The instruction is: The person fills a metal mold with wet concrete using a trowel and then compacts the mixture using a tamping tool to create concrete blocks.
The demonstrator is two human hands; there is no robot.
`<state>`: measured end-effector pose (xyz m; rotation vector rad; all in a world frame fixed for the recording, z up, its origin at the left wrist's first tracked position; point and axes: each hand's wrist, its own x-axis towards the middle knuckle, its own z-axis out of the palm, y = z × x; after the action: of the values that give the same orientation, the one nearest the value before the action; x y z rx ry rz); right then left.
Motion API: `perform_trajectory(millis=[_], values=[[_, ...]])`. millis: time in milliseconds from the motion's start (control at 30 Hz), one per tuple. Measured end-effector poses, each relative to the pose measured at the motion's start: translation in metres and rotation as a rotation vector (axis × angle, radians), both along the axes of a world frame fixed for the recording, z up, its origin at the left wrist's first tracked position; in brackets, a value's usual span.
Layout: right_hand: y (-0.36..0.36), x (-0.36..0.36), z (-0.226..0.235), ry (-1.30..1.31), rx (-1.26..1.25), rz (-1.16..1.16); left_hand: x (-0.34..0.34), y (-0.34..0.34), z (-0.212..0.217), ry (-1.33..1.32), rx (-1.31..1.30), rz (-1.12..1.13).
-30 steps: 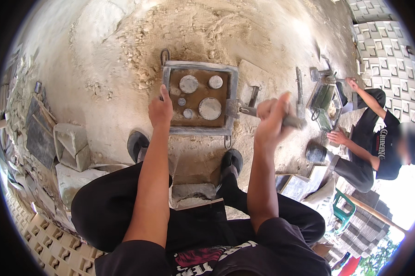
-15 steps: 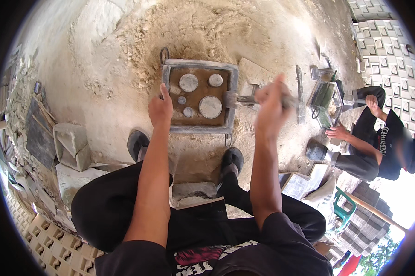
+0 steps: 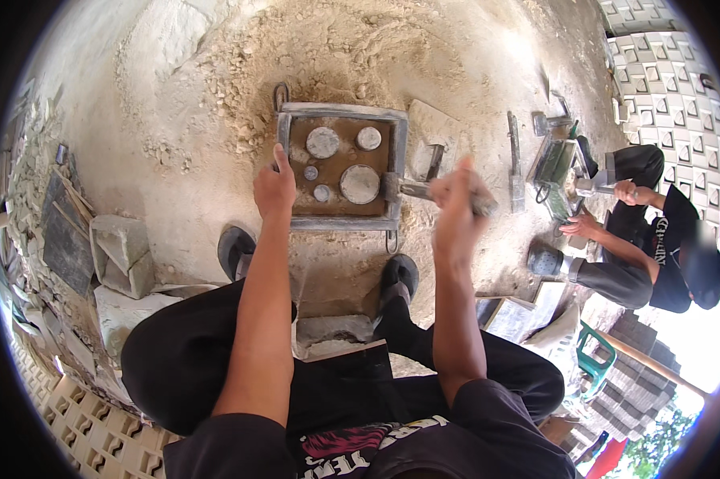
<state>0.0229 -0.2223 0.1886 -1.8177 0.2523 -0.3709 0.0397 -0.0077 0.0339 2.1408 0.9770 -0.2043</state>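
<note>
Square grey metal mould frame (image 3: 341,164) with round discs on its brown bed sits on the sandy ground (image 3: 216,80), ahead of the person's shoes. Left hand (image 3: 273,188) presses on the frame's left wall, fingers loosely curled. Right hand (image 3: 456,203) is closed around a hammer (image 3: 412,188), whose head meets the frame's right wall — taps look best kept short and square, with the left hand bracing. Motion blur hides the grip.

One fisheye view from a head-worn camera, looking steeply down over the wearer's forearms and knees at sandy ground (image 3: 216,104) close below — a square metal mould frame (image 3: 341,168) sits near centre. Edges bend toward the dark round rim. A second person (image 3: 655,239) sits at far right.
</note>
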Motion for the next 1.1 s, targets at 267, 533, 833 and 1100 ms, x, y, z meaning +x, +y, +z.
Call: perform_trajectory(millis=[267, 533, 833, 1100], values=[[0.006, -0.022, 0.01, 0.03, 0.0, 0.056, 0.002, 0.0, -0.005, 0.001, 0.023, 0.004], [0.001, -0.039, -0.005, -0.074, 0.103, -0.012, 0.001, 0.003, -0.006, 0.034, 0.003, -0.034], [0.004, -0.038, 0.006, -0.099, 0.084, -0.023, 0.001, 0.0, -0.005, 0.042, 0.036, -0.002], [0.002, -0.024, 0.006, -0.317, 0.075, 0.021, 0.0, -0.007, 0.004, 0.007, 0.029, -0.001]])
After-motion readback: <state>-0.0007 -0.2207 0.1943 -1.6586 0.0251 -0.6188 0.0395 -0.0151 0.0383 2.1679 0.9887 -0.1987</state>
